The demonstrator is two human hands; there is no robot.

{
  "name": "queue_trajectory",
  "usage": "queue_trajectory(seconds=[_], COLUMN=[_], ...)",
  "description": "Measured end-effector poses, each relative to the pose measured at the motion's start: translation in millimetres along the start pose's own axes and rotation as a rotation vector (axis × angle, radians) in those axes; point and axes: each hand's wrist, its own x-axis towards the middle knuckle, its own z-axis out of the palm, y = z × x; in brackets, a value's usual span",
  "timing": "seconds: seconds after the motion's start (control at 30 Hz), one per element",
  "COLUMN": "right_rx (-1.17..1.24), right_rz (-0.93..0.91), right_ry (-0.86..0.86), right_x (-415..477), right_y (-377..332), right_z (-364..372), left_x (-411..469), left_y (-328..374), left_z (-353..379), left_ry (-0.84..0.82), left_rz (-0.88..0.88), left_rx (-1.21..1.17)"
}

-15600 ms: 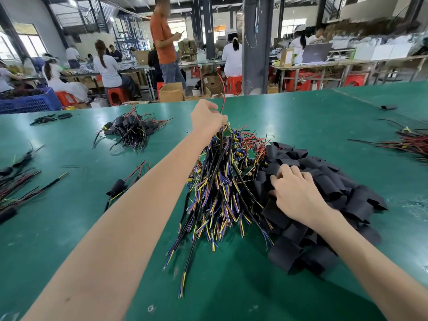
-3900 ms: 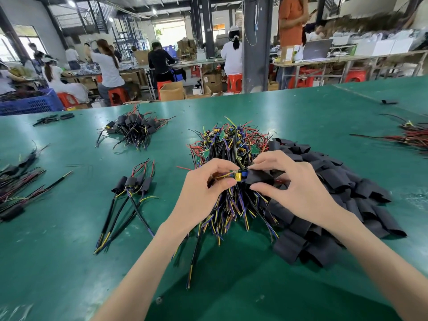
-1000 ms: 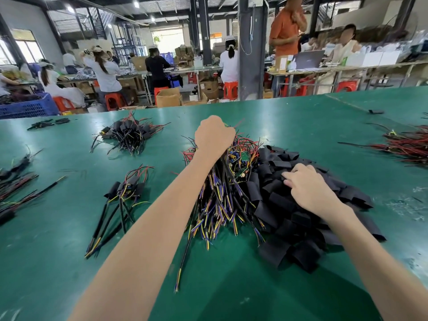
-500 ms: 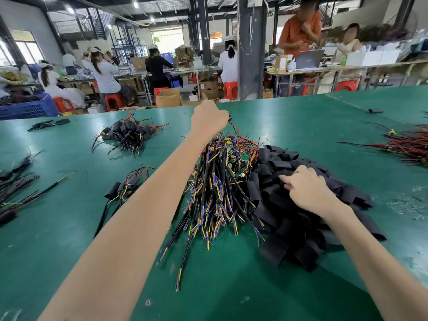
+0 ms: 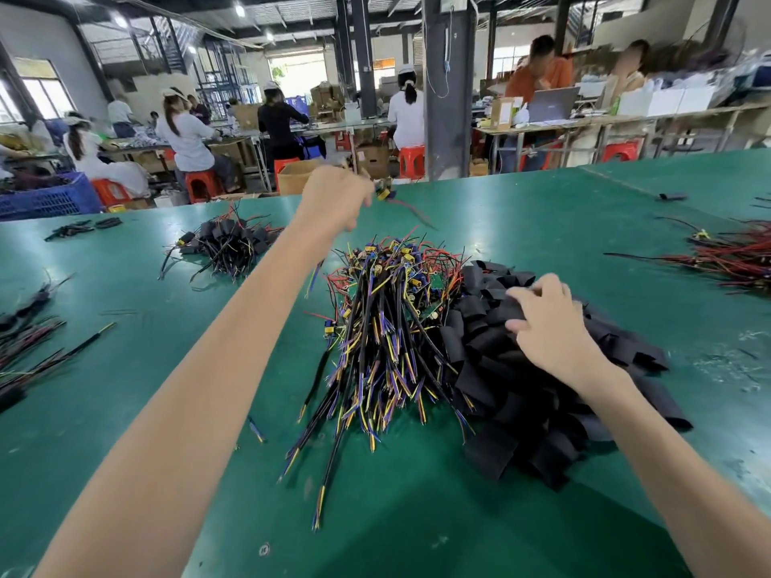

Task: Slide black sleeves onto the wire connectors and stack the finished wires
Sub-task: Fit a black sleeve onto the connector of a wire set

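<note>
Since half a second ago the left hand (image 5: 333, 198) has risen off the wire pile (image 5: 388, 327), and the strands it dragged up have dropped back. It now pinches one wire (image 5: 408, 208) just behind its yellow-and-blue connector (image 5: 382, 194). The wire is blurred and held in the air at 12 o'clock from the pile, with its red tail trailing toward 4 o'clock.

The right hand (image 5: 550, 323) rests on the heap of black sleeves (image 5: 542, 410), which touches the pile at its 3 o'clock side. Its fingers are bent and its thumb closes on one sleeve (image 5: 496, 312) at the top of the heap.

A stack of finished wires (image 5: 229, 244) lies well apart at 10 o'clock on the green table (image 5: 542, 210). More dark bundles (image 5: 25, 348) sit at the 9 o'clock edge. A red-wire bundle (image 5: 730, 260) lies at 2 o'clock. Beyond the table, people sit at benches on red stools (image 5: 411, 160).
</note>
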Motion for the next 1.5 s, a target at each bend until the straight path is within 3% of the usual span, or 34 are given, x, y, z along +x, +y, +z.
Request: queue_trajectory(seconds=[0.1, 0.23, 0.57, 0.93, 1.5], right_rx=[0.108, 0.218, 0.29, 0.355, 0.502], right_rz=[-0.03, -0.098, -0.219, -0.21, -0.253], right_ry=[0.13, 0.211, 0.203, 0.205, 0.263], right_x=[-3, -6, -17, -18, -15], right_y=[-4, -13, -34, -34, -35], right_z=[-6, -11, -10, -6, -4], left_x=[-24, -48, -87, -102, -103], left_y=[-23, -60, -102, -108, -112], left_z=[-11, -20, -24, -18, -13], left_ry=[-0.072, -0.016, 0.217, 0.141, 0.122], left_rz=[-0.023, 0.077, 0.072, 0.058, 0.029], left_rx=[0.088, 0.13, -0.282, -0.406, -0.363])
